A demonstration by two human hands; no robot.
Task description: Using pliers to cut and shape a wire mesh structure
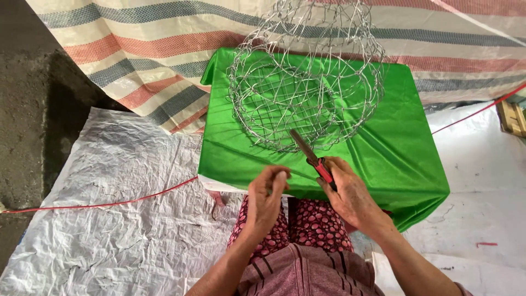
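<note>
Striped maroon shirt (307,274) and a red-spotted skirt (307,222) are seen nearest the camera, under both forearms.

Right hand (350,194): closed around the red handles of a pair of pliers (313,156); the dark nose is pointed up and away from the hand, to the lower edge of the wire basket. Whether the nose is closed on a strand cannot be told.

Left hand (268,200): held just beside the right hand, fingers curled loosely, tips pinched together. A thin wire may be pinched there; too fine to be confirmed.

Wire basket (307,93): a rounded open cage of twisted silver wire, set just beyond both hands on a low table covered in green cloth (394,142).

Further out: crumpled white plastic sheeting (120,197) on the ground, crossed by a red cord (109,204) to the left of the hands; a striped tarpaulin (142,49) hung behind the table.

Risks, as judged: 
- Cut wire ends could prick the bare left hand, since it is held close to the nose. 
- Light and unclamped, the cage could be tipped or dragged off the slick cloth by a hard pull. 
- A strand could be snapped by over-twisting.
</note>
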